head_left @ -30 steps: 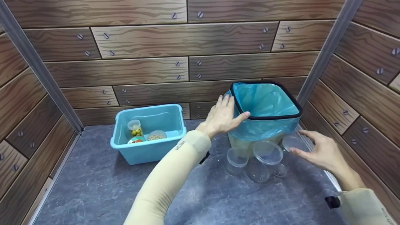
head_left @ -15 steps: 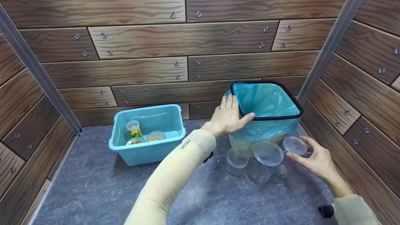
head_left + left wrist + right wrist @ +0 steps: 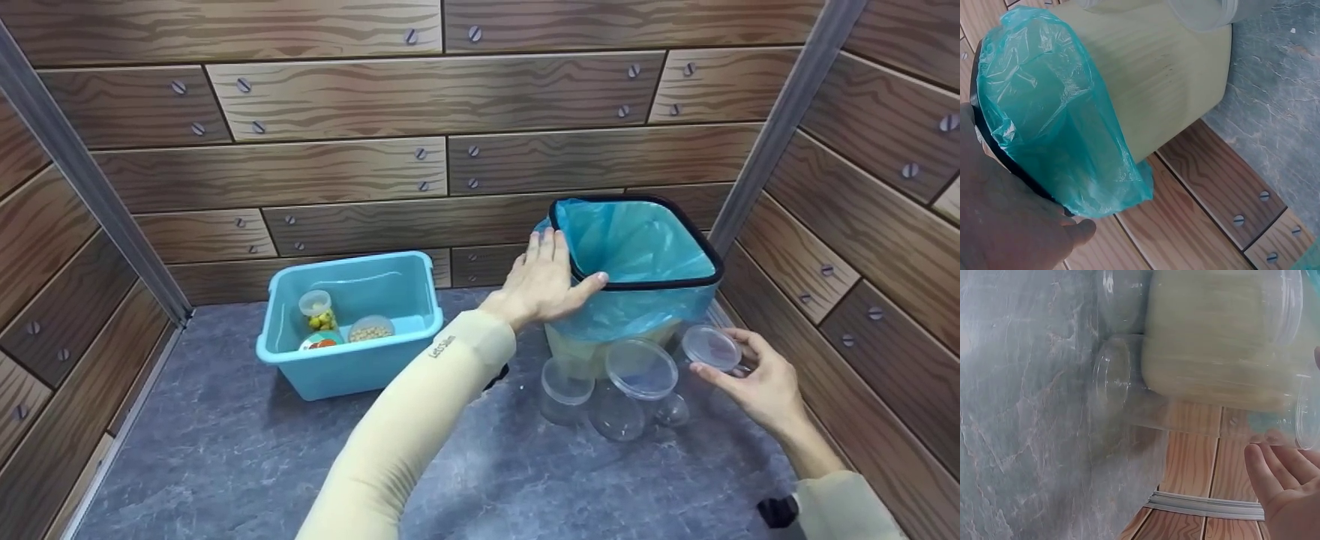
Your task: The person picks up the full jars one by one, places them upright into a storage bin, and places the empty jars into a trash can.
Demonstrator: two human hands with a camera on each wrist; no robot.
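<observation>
My left hand (image 3: 538,281) rests with straight fingers against the left rim of a cream trash bin (image 3: 1162,84), its thumb over the front edge. A blue bag (image 3: 637,311) lines the bin, held by a black rim. At the right, my right hand (image 3: 757,382) holds a clear plastic jar (image 3: 711,347) near its top between thumb and fingers. In the right wrist view the fingertips (image 3: 1255,453) touch this tall jar's side, just below its rim. A wide clear jar (image 3: 641,367) and a smaller one (image 3: 568,386) stand before the bin.
A light-blue plastic tub (image 3: 352,371) stands at the left. Inside are a jar of yellow-green pieces (image 3: 318,310), a jar of pale beans or nuts (image 3: 371,328) and a container with a colourful top (image 3: 322,340). Wood-patterned walls (image 3: 337,97) enclose the grey floor (image 3: 225,457).
My right hand has moved left and in to the clear jar at the right and taken hold near its top. The left hand stays at the bin's rim, having slid slightly right.
</observation>
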